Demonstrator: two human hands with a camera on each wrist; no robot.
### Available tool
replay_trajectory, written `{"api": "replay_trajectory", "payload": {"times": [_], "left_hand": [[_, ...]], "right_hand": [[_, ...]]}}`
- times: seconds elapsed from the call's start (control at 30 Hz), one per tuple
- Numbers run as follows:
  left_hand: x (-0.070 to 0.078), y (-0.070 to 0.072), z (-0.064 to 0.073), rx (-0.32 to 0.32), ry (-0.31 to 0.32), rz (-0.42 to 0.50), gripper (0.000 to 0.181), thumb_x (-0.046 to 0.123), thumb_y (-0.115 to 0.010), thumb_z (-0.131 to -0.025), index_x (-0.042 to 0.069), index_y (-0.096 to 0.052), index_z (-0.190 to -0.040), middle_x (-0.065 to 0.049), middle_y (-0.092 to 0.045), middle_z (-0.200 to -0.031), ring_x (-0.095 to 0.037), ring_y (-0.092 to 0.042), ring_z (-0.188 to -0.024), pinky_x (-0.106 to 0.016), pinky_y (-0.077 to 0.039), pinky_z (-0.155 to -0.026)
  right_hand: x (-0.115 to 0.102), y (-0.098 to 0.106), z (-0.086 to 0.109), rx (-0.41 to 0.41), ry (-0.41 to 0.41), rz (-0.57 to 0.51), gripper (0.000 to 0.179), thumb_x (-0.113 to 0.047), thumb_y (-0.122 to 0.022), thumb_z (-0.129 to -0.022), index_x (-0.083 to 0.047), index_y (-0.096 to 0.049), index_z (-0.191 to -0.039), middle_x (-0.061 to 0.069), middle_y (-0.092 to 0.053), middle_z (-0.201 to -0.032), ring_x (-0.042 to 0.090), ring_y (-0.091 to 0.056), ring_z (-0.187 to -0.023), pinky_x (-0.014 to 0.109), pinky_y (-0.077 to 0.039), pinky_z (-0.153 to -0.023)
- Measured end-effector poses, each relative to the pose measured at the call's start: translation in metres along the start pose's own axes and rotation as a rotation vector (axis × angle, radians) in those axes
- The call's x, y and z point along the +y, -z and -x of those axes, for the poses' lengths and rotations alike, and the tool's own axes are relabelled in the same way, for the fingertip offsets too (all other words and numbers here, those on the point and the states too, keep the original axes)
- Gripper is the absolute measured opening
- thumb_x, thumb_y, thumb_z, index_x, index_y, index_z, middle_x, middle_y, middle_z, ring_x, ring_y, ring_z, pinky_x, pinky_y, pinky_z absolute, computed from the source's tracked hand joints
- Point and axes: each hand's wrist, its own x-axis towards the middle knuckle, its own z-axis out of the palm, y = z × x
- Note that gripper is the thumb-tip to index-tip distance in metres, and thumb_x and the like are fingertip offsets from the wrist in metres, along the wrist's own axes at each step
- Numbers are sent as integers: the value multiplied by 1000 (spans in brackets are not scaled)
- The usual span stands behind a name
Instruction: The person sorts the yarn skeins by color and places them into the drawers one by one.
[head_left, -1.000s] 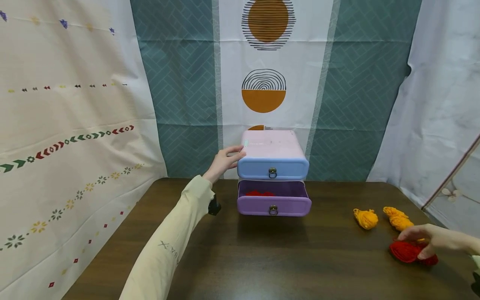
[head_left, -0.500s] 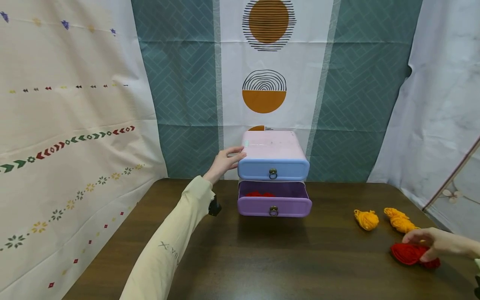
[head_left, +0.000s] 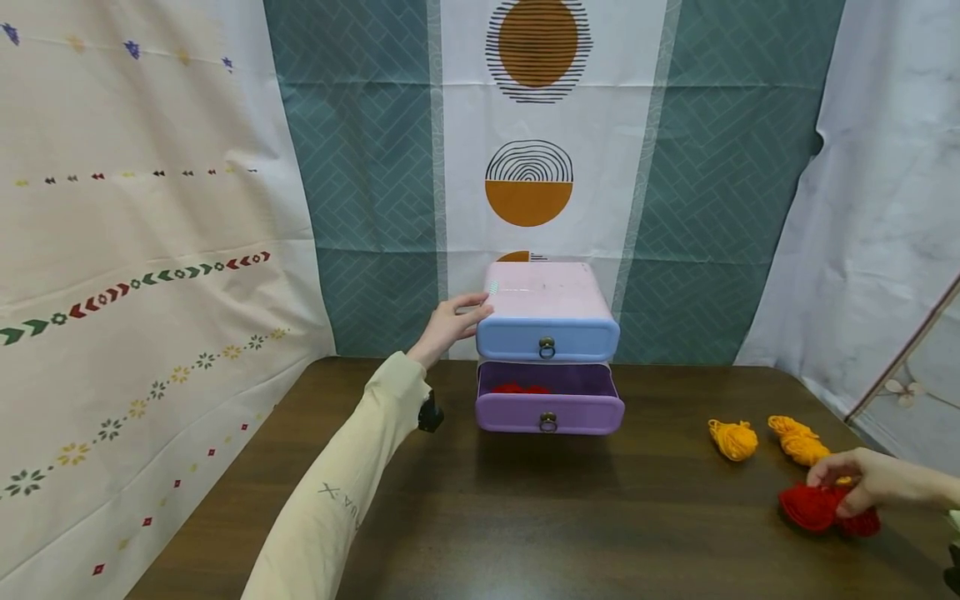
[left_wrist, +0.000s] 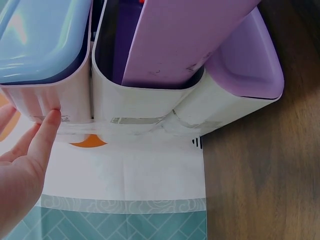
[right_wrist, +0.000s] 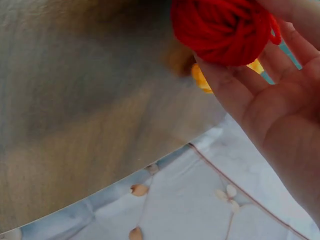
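On the right of the head view, my right hand (head_left: 877, 483) pinches a ball of red yarn (head_left: 802, 508) between thumb and fingers. The right wrist view shows the wound red yarn (right_wrist: 222, 32) held at the fingertips. My left hand (head_left: 447, 323) rests with extended fingers against the left side of a small chest of drawers (head_left: 551, 292). Its blue top drawer (head_left: 510, 340) is closed; the purple drawer (head_left: 506, 414) below is pulled out, with red yarn (head_left: 513, 388) inside. Another purple drawer (left_wrist: 245, 60) at the bottom is closed, seen in the left wrist view.
Two bundles of yellow yarn, one nearer the chest (head_left: 735, 440) and one further right (head_left: 798, 440), lie behind the right hand. A brown wooden table (head_left: 562, 525) carries everything. Patterned curtains (head_left: 360, 167) hang at the back and both sides.
My right hand has shifted slightly on the red yarn, its fingers and thumb now set into it. The left hand and the drawers have stayed put.
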Motion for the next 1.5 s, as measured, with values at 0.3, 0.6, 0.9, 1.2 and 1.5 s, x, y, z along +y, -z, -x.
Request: {"api": "replay_trajectory", "payload": {"times": [0.3,0.6,0.9,1.2,1.5], "left_hand": [[1,0,1,-12,14,4,50,31,-64,-86,11,-51,-130,-8,-46,-129,-19,-50,-109,-33,-46,-84],[0,0,0,5,-1,-4,48,30,-64,-85,11,-53,-128,-7,-48,-127,-16,-52,-106,-31,-48,-81],[0,0,2,-5,9,-1,50,31,-65,-85,10,-53,-128,-7,-48,-128,-17,-51,-107,-32,-48,-81],[0,1,3,-1,4,-9,49,33,-64,-85,12,-53,-128,-6,-48,-127,-16,-52,-105,-31,-48,-81],[1,1,3,-2,3,3,50,32,-64,-85,11,-53,-128,-7,-47,-127,-16,-53,-105,-31,-48,-81]], "right_hand": [[-27,3,-12,99,-154,52,19,8,-56,-83,4,-56,-101,6,-56,-99,17,-54,-78,35,-52,-62],[-40,3,-36,44,-47,31,20,8,-53,-86,5,-54,-105,11,-56,-104,24,-56,-84,38,-52,-66],[-64,-2,-58,59,77,103,22,9,-54,-85,4,-55,-107,11,-59,-106,23,-56,-89,38,-52,-69],[-91,-3,-90,88,55,162,22,5,-57,-85,4,-55,-107,20,-58,-105,28,-57,-88,42,-52,-69],[-115,-7,-119,131,25,139,24,2,-59,-85,4,-54,-108,23,-55,-107,32,-56,-88,43,-52,-69]]}}
